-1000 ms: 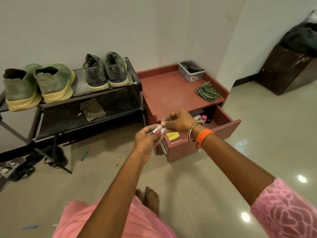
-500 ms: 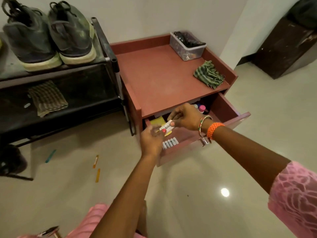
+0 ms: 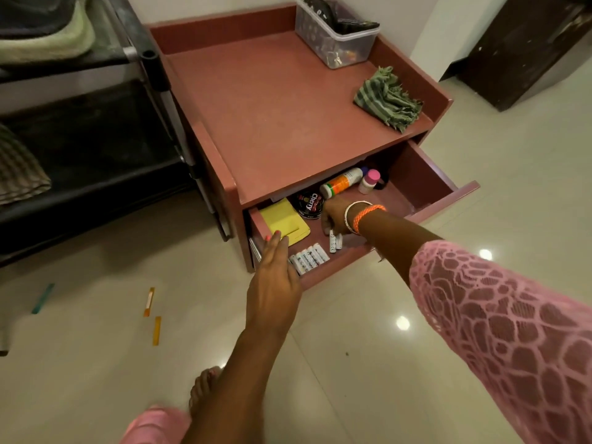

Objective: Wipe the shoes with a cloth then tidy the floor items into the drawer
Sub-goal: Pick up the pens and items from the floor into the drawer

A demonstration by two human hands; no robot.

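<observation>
Reddish-brown wood makes up a low cabinet (image 3: 288, 100) whose drawer (image 3: 429, 174) stands pulled open toward the viewer. A person leans over it, both arms reaching in.

The right hand (image 3: 336, 216), with bangles and an orange band at the wrist, is down inside the drawer, its grip curled on two small white batteries (image 3: 334, 242) that touch the drawer floor. Whether they are already let go cannot be told. The left hand (image 3: 275, 270) hovers over the drawer's front left corner, fingers straight and apart, holding nothing.

Already in the drawer are a row of white batteries (image 3: 309, 258) near the front edge, a yellow pad (image 3: 283, 221), a round tin of shoe polish (image 3: 309, 205), an orange and white bottle (image 3: 341, 182) and a small pink-capped bottle (image 3: 370, 181).

A green striped cloth (image 3: 387, 99) lies crumpled on the cabinet top, beside a clear plastic box (image 3: 336, 33). Shoes (image 3: 38, 30) sit on the black rack (image 3: 128, 56) at left, so the wiping looks finished.

The tidying seems only partly done: two orange sticks (image 3: 149, 301) and a teal stick (image 3: 43, 298) lie on the floor (image 3: 96, 363), well apart from the drawer.
</observation>
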